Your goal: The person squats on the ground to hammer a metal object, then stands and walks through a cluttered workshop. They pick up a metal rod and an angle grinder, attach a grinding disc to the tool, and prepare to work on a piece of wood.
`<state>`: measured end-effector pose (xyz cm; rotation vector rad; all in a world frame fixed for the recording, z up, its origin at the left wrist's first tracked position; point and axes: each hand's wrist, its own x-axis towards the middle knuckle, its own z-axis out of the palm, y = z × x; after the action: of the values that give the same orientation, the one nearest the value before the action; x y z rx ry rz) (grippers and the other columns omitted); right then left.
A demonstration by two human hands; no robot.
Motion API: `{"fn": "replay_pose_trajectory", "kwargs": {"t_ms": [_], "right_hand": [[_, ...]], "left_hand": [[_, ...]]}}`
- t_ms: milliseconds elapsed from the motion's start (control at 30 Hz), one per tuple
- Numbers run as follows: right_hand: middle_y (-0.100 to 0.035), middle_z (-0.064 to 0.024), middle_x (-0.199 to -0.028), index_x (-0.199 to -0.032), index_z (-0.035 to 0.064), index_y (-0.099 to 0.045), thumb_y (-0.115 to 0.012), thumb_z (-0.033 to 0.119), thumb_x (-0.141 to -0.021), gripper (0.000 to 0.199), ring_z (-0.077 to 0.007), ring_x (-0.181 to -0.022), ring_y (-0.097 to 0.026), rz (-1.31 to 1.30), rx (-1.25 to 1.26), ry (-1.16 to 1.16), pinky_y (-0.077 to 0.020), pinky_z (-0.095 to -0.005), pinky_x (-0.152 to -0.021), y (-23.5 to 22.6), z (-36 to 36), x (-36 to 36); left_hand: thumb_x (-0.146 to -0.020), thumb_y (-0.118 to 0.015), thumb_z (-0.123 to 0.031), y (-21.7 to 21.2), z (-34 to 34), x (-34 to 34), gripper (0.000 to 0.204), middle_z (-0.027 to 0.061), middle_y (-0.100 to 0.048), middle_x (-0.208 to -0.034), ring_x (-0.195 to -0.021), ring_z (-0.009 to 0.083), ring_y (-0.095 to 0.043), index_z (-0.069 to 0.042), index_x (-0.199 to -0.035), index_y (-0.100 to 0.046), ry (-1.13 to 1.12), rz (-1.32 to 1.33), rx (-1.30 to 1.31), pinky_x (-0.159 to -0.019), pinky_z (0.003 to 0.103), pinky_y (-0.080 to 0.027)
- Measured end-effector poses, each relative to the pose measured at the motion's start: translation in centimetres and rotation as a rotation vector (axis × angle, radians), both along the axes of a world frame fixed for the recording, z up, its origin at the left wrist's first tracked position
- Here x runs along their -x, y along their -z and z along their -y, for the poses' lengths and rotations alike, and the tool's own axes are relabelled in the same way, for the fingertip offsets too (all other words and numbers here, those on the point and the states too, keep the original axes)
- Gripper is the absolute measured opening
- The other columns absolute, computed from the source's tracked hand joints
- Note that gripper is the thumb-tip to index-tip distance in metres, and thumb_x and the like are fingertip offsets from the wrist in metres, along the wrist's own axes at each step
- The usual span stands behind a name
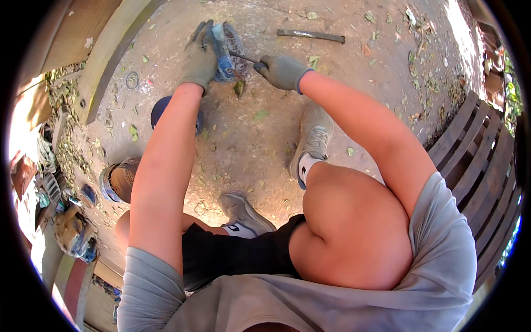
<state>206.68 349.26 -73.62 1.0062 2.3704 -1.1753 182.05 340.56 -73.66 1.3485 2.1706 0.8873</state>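
- Two gloved hands show in my view: the left hand (200,60) at the upper left of centre, the right hand (282,72) at the upper centre.
- The blue piece (223,55) lies between them on the ground (376,72), its right side brown and rough.
- Left fingers are stretched along its left side; I cannot tell whether they curl under it.
- Right fingers are clenched around the thin tool (243,57), whose far end reaches the piece.
- I judge the piece stiff and fairly light, gritty rather than slippery, perhaps crumbly on the brown side.
- I would hold it by the smoother blue left edge, fingers clear of the tool's end.
- A flat bar (311,36) lies apart at the top centre.
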Motion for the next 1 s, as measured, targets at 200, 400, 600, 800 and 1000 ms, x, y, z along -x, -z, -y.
{"fn": "replay_pose_trajectory", "kwargs": {"t_ms": [200,400,600,800,1000], "right_hand": [[-0.073,-0.0288,-0.118,-0.134,0.0052,-0.065,-0.046,0.048,-0.110,0.052,-0.0501,-0.111,-0.069,-0.009,0.031,0.060,-0.0530,-0.0563,-0.098,0.7,0.2,-0.4],[-0.074,-0.0273,-0.116,-0.128,0.0045,-0.067,-0.049,0.045,-0.110,0.048,-0.0479,-0.110,-0.070,-0.072,0.024,0.071,-0.0533,-0.0557,-0.097,-1.2,-0.2,-0.9],[-0.075,-0.0247,-0.108,-0.126,0.0046,-0.066,-0.050,0.044,-0.110,0.045,-0.0454,-0.104,-0.071,-0.036,0.007,-0.012,-0.0539,-0.0557,-0.092,0.3,-0.8,-1.6],[-0.076,-0.0250,-0.108,-0.126,0.0043,-0.066,-0.050,0.044,-0.110,0.046,-0.0448,-0.102,-0.072,-0.016,-0.025,-0.035,-0.0549,-0.0554,-0.091,-0.1,-0.3,-1.9],[-0.077,-0.0236,-0.101,-0.127,0.0051,-0.065,-0.050,0.045,-0.110,0.046,-0.0442,-0.097,-0.073,-0.011,-0.011,-0.023,-0.0556,-0.0558,-0.088,0.4,0.5,-2.6]], "left_hand": [[-0.112,-0.045,-0.037,-0.8,-2.6,-1.4,0.047,0.0140,-0.051,-0.162,-0.149,0.0406,-0.046,-0.023,-0.155,-0.057,0.166,-0.332,-0.021,-0.126,0.049,-0.034],[-0.111,-0.045,-0.035,-2.5,-2.5,-1.3,0.046,0.0173,-0.057,-0.155,-0.145,0.0413,-0.049,-0.023,-0.153,-0.059,0.179,-0.274,-0.064,-0.126,0.049,-0.034],[-0.105,-0.050,-0.023,-2.1,-1.6,-2.0,0.045,0.0199,-0.063,-0.146,-0.137,0.0426,-0.055,-0.017,-0.147,-0.064,0.338,-0.342,-0.153,-0.121,0.050,-0.040],[-0.109,-0.046,-0.028,-2.2,-1.4,-2.3,0.045,0.0190,-0.063,-0.147,-0.138,0.0419,-0.055,-0.012,-0.146,-0.064,0.399,-0.372,-0.177,-0.122,0.050,-0.039],[-0.112,-0.040,-0.033,-2.8,0.0,-3.5,0.048,0.0179,-0.062,-0.149,-0.142,0.0401,-0.053,-0.006,-0.145,-0.064,0.417,-0.359,-0.190,-0.125,0.050,-0.035]]}}
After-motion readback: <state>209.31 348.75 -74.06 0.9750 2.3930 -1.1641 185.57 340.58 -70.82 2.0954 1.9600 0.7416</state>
